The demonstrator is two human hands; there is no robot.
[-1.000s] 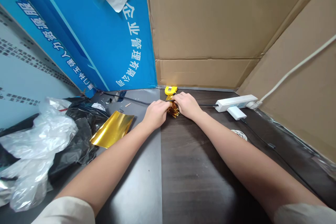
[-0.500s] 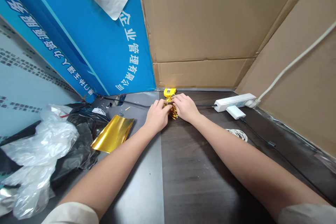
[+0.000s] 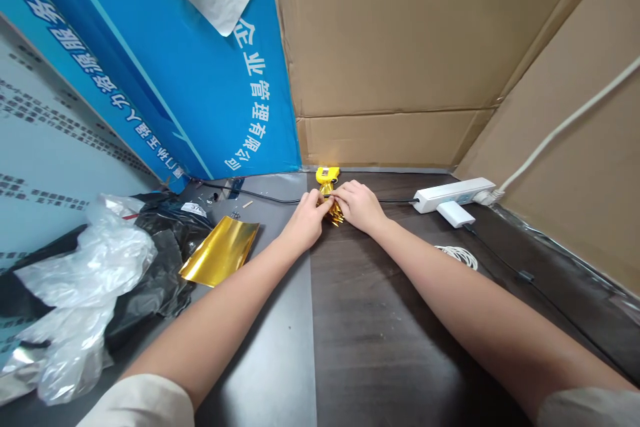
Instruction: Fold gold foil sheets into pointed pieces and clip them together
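Note:
A thin black cable [image 3: 397, 200] crosses the back of the table, and both my hands are on it. My left hand [image 3: 306, 219] pinches the cable with its fingers closed. Close beside it, my right hand [image 3: 360, 207] is closed on the cable too, the two sets of fingertips almost meeting. Shiny gold foil strips [image 3: 337, 215] show between and under my fingers; whether I grip them as well is hidden. Just behind stands a yellow tape measure [image 3: 327, 175], near the cardboard wall.
A gold foil sheet [image 3: 220, 252] lies left, by black plastic bags [image 3: 167, 240] and a crumpled clear bag [image 3: 107, 260]. To the right are a white power strip [image 3: 453, 195] with a charger [image 3: 455, 214] and a coiled white cord [image 3: 459, 255]. Cardboard walls [image 3: 390, 33] enclose the back.
The whole view has shifted slightly, so everything appears a little farther right. My hands keep their hold at the same spot on the cable, with only slight finger movement.

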